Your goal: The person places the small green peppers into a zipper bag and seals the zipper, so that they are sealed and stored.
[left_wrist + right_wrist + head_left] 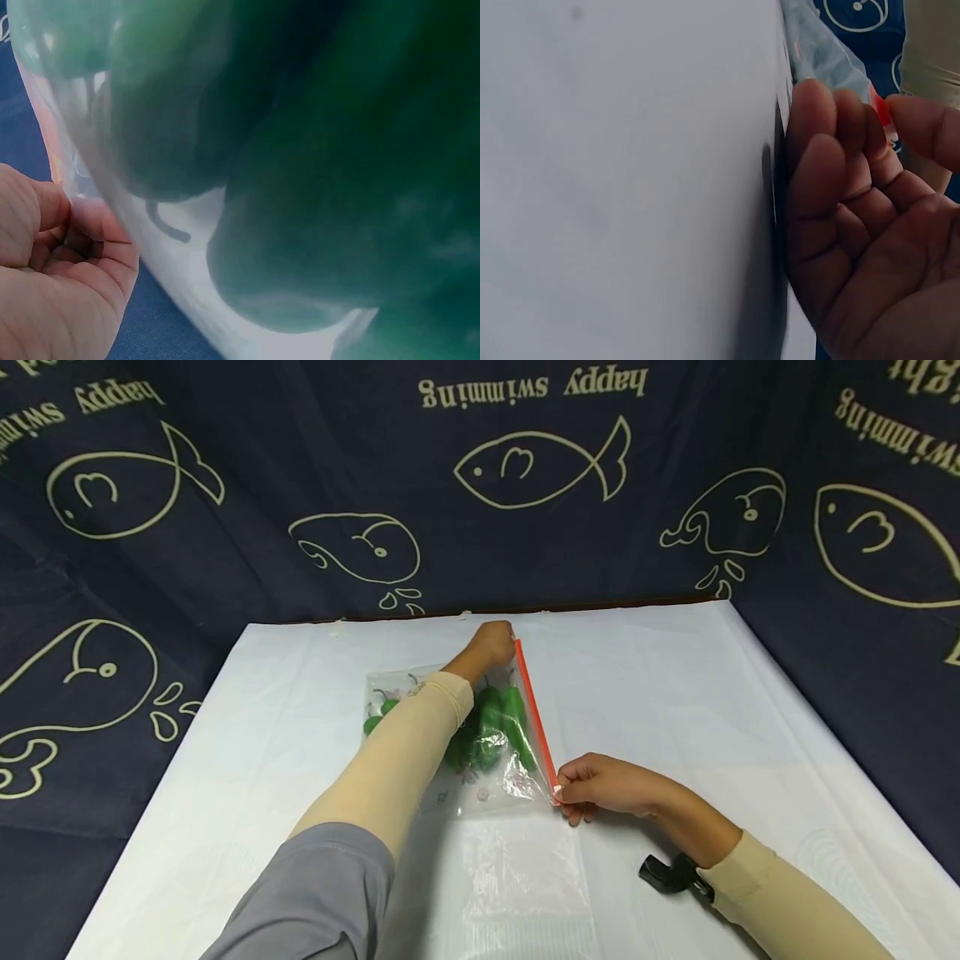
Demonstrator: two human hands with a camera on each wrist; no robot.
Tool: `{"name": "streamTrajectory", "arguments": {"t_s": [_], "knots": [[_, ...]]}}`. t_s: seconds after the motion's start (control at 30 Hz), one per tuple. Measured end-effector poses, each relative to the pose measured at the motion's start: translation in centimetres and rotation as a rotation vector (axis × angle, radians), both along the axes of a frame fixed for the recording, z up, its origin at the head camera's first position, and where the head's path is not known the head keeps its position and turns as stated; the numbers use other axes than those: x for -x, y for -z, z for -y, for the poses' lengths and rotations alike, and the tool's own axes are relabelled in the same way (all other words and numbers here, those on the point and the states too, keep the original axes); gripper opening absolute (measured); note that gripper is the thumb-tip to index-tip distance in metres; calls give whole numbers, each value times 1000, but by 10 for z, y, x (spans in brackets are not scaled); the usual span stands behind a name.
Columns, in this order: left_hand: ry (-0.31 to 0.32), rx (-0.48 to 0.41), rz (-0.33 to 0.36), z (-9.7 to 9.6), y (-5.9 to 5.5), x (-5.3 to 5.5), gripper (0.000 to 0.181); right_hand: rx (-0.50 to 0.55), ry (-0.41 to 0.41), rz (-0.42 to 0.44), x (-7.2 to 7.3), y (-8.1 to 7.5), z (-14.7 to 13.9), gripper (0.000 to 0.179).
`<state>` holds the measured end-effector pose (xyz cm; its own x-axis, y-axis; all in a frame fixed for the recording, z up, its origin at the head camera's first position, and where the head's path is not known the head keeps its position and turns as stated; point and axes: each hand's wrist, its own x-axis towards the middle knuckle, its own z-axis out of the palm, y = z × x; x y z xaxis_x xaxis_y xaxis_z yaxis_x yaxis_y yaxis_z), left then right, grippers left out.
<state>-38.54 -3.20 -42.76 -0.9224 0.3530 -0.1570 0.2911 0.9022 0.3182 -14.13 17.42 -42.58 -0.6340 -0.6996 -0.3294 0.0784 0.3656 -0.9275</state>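
Note:
A clear zip bag (465, 802) with a red seal strip (534, 710) lies on the white table, its strip along the right side. Inside it are several green peppers (489, 727), whose stems point toward the far side. My left hand (491, 645) reaches across the bag and pinches the far end of the strip; in the left wrist view the thumb and fingers (97, 232) meet at the bag's edge. With thumb and forefinger, my right hand (603, 785) pinches the near corner, where a small white slider (557, 790) shows. The left forearm hides some of the peppers.
Another clear plastic bag (525, 885) lies flat on the table (660, 693) at the near side. A black wrist mount (671, 874) sits under the right wrist. Behind the table hangs a dark blue cloth (337, 460) with fish drawings.

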Motion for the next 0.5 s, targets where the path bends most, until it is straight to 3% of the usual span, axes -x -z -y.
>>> {"name": "streamTrajectory", "arguments": {"t_s": [0.13,0.23,0.3,0.43,0.5], "knots": [[7,-99,78,6,7,3,29,-20,-23,-18,0,0,0,24],[3,-127,191,4,-34,-35,31,-42,-43,-38,-1,0,0,25],[35,-131,210,5,-49,-52,33,-60,-48,-53,-2,0,0,26],[124,-78,225,10,-60,-68,40,-142,-76,-144,-4,-4,-4,27],[176,-40,214,15,-62,-74,43,-191,-101,-249,-3,-8,-10,23]]}}
